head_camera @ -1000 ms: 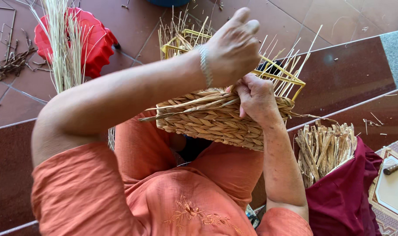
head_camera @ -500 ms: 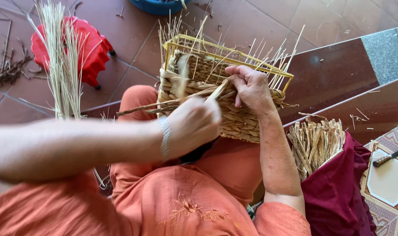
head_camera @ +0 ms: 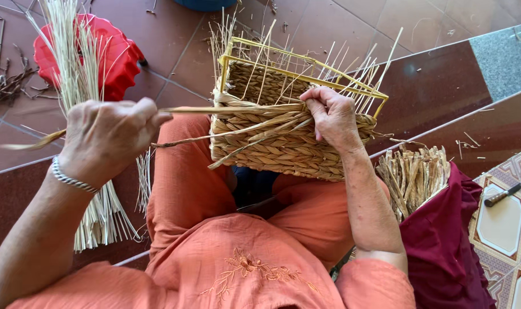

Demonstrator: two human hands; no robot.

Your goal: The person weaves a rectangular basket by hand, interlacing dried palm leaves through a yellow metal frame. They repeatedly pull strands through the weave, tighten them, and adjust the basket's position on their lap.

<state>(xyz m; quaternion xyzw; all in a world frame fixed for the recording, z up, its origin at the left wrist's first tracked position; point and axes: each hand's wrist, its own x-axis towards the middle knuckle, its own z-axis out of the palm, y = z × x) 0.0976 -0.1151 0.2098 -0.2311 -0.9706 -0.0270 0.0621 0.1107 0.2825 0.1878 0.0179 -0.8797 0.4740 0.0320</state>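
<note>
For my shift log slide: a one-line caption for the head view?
Left hand pulls a straw strand taut from a half-woven basket while the right hand steadies its rim.

The person wears a loose orange tunic [head_camera: 237, 269] with short sleeves, pale floral embroidery stitched at the chest, and matching orange trousers [head_camera: 183, 183]. A silver beaded bracelet [head_camera: 71, 180] circles the left wrist; the forearms are bare.
</note>
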